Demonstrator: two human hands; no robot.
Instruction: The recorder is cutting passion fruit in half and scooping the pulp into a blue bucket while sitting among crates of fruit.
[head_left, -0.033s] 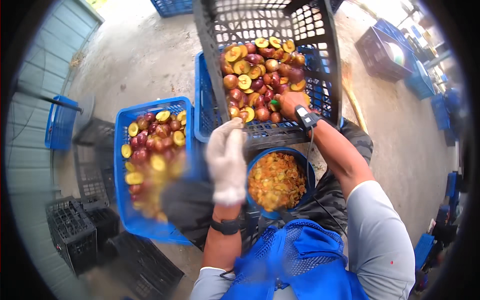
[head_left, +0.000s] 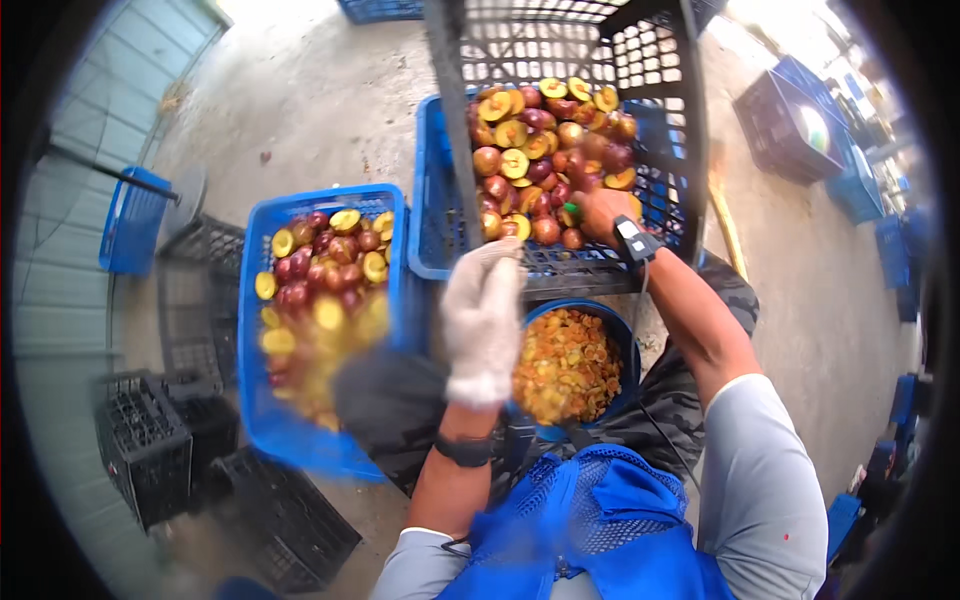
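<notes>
My left hand (head_left: 483, 320), in a white glove, is raised between a blue crate (head_left: 250, 400) of halved red and yellow stone fruit and a blue bucket (head_left: 625, 345) full of orange-yellow scraps. Its fingers point up, close to the near edge of a tilted black crate (head_left: 690, 120), and nothing shows in them. My bare right hand (head_left: 600, 215), with a strap on the wrist, reaches into the black crate among the cut fruit (head_left: 530, 150). It is closed, and a small green tip sticks out of the fist.
The black crate rests on a second blue crate (head_left: 430, 180). Empty black crates (head_left: 150, 440) stand at lower left, a blue crate (head_left: 130, 225) at far left, and a dark crate (head_left: 790, 125) at upper right. Concrete floor (head_left: 300, 90) lies around them.
</notes>
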